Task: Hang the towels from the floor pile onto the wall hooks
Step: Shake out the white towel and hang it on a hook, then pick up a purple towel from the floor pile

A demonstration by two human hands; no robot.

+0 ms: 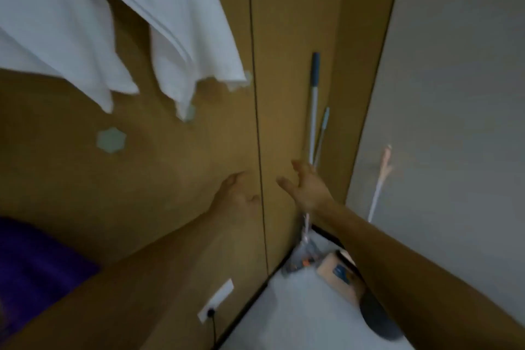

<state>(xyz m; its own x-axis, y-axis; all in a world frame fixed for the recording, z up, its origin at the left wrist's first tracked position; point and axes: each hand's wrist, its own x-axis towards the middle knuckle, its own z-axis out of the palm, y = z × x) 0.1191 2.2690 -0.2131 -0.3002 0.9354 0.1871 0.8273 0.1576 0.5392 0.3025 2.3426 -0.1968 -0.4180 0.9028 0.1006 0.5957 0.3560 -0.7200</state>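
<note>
Two white towels (181,23) are hanging on the wooden wall (142,179). The left hand (238,196) and right hand (306,186) are hovering empty, fingers relaxed.

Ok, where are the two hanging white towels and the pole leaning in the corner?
left white towel (51,23): head view, middle of its cloth.
right white towel (184,25): head view, middle of its cloth.
leaning pole (313,116): head view, pale shaft below the blue grip.

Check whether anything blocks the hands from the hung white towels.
Nothing visible does: the left hand and right hand are empty below the white towels, with only bare wooden wall between.
</note>
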